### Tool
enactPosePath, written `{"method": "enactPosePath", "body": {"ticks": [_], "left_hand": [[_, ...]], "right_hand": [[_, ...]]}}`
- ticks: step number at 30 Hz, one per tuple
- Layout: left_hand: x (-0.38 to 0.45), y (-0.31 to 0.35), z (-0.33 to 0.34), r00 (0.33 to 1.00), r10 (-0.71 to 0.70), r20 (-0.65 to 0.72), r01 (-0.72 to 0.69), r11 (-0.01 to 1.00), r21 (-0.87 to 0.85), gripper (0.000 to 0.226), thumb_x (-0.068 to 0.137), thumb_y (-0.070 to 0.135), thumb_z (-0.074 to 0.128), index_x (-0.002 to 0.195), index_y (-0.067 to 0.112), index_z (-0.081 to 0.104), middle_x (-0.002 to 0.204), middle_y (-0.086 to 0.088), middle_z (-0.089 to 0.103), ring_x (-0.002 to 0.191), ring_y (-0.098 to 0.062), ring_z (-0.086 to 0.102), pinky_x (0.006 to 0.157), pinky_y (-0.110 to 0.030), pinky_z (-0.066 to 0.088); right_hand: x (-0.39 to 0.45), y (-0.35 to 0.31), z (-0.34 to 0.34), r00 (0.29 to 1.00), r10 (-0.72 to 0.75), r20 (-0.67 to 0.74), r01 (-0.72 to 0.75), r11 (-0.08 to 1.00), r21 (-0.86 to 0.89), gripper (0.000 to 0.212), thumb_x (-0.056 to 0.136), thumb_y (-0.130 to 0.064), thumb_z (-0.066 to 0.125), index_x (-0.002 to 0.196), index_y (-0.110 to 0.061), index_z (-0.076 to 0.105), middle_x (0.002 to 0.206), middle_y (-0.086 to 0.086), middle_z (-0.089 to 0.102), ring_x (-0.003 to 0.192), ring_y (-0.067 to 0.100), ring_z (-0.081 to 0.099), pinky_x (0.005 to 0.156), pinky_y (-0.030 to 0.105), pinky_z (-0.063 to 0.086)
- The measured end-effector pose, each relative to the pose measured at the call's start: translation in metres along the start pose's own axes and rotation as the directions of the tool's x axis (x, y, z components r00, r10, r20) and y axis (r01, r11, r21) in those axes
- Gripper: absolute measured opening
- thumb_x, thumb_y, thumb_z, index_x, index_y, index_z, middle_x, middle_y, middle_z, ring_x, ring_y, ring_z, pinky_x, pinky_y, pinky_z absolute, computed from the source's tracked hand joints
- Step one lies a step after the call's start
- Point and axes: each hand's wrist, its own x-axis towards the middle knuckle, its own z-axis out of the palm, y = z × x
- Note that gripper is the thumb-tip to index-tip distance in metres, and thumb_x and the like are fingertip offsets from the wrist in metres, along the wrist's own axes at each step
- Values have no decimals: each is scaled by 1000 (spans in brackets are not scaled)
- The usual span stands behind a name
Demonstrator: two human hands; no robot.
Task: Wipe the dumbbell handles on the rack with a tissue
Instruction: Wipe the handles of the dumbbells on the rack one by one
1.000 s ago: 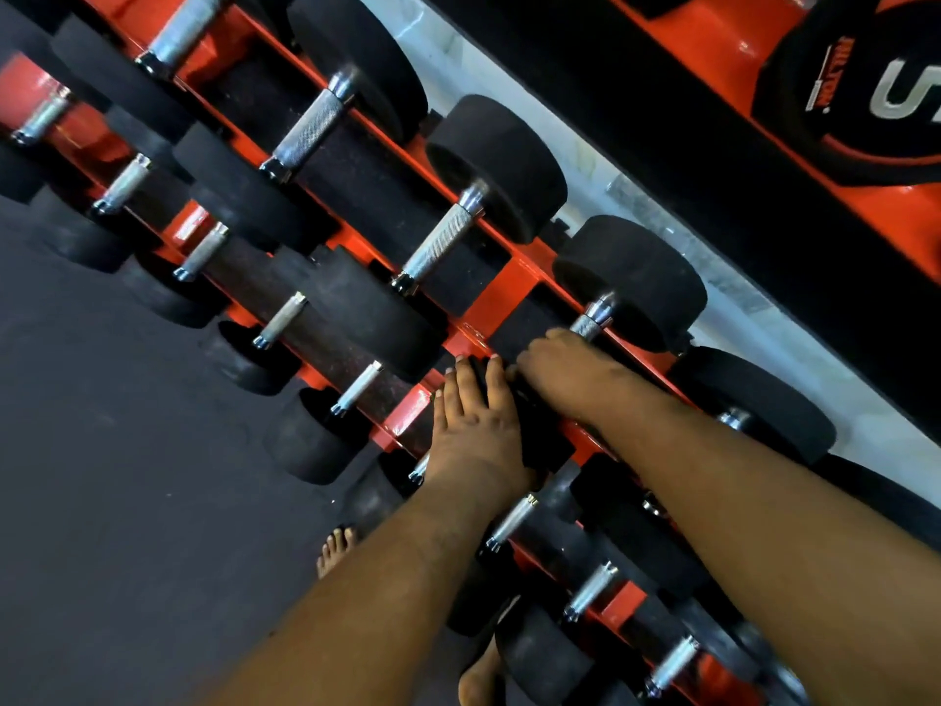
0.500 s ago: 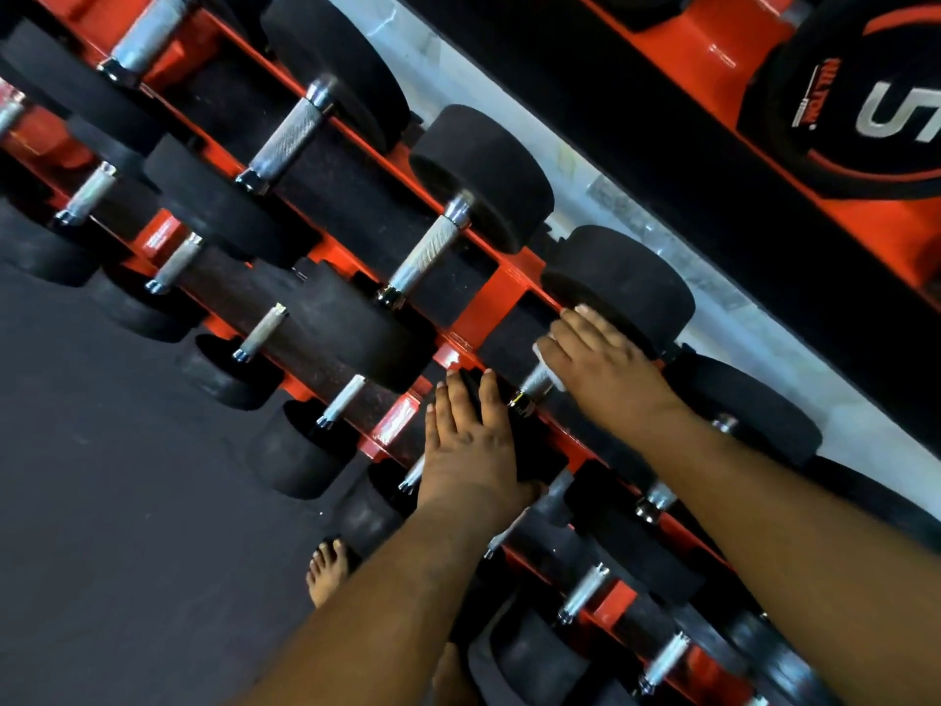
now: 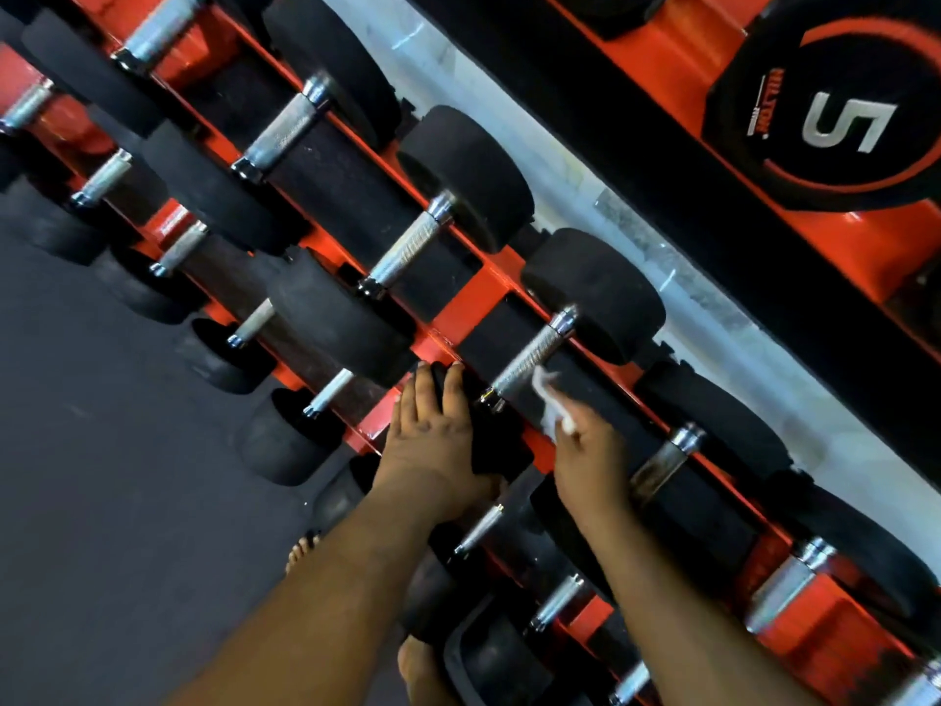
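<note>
An orange rack [image 3: 473, 303] holds rows of black dumbbells with knurled steel handles. My right hand [image 3: 590, 461] pinches a small white tissue [image 3: 547, 400] just off the lower right side of one steel handle [image 3: 529, 356] on the top row; the tissue is not on the metal. My left hand [image 3: 433, 440] rests flat, fingers straight, on the black front head of that same dumbbell [image 3: 489, 440]. To the right sits a darker, tarnished handle [image 3: 662, 466].
More dumbbells fill the lower rows [image 3: 326, 392] and the upper left [image 3: 280, 132]. A black plate marked 5 [image 3: 835, 119] hangs on an orange frame at top right. Dark rubber floor [image 3: 102, 501] lies left, with bare toes [image 3: 303, 547] below the rack.
My right hand has come off the steel handle and drawn back toward me with the tissue, baring the handle. My left hand stays on the dumbbell head.
</note>
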Motion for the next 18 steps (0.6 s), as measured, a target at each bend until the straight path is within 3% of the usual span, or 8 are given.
{"method": "enactPosePath", "body": {"ticks": [1,3,5,6,11,13,16,18], "left_hand": [[0,0,1,1000,0,-4,0,1000,-2,143,68,59,84,158,20,-20,166,-17,-21,155,-33,-16,127,-44,-3],[0,-1,1,1000,5,-11,-5,1000,-2,143,68,59,84,159,20,-19,167,-16,-21,156,-32,-16,127,-42,-3],[0,0,2,1000,4,-28,-4,1000,-4,143,67,59,85,159,21,-18,167,-15,-19,156,-31,-14,127,-42,-3],[-1,0,2,1000,3,-31,-4,1000,-7,143,66,59,85,159,21,-17,168,-15,-19,156,-31,-14,127,-42,-3],[-1,-1,1,1000,-1,-31,1,1000,-4,146,64,60,86,159,23,-18,168,-13,-19,156,-29,-15,127,-41,-2],[-1,-1,2,1000,1,-27,-1,1000,-3,147,64,60,86,158,23,-19,168,-13,-20,156,-29,-15,128,-42,-2],[0,0,1,1000,-8,-27,8,1000,-18,145,65,59,86,158,23,-19,167,-12,-21,156,-29,-17,128,-43,-2],[-1,1,1,1000,-8,-22,8,1000,-16,146,65,59,86,158,23,-19,167,-12,-21,156,-29,-17,128,-43,-3]], "right_hand": [[4,-3,3,970,234,-69,-212,949,233,47,89,7,51,119,-22,73,127,3,70,113,12,66,99,25,48],[23,-16,11,827,562,-14,-420,634,650,33,94,4,51,109,-18,70,110,13,73,93,19,70,91,36,54],[51,-32,14,785,610,112,-410,374,832,23,95,3,53,110,-10,65,98,12,71,87,21,68,89,40,54],[66,-38,16,789,592,166,-424,329,844,17,95,0,54,107,-7,64,95,11,68,87,21,67,88,38,53],[102,-45,22,825,471,314,-505,363,783,14,94,-14,57,82,-11,65,71,1,57,62,9,59,66,20,50],[91,-41,20,845,417,333,-495,379,782,10,83,-21,68,88,-12,66,78,3,63,72,12,64,77,25,51],[80,-43,18,836,476,272,-485,412,772,20,78,-19,78,95,-14,68,96,6,70,98,21,67,95,37,52],[91,-49,21,808,534,249,-494,385,780,7,85,-15,74,87,-12,67,85,4,68,83,17,67,84,31,55]]}}
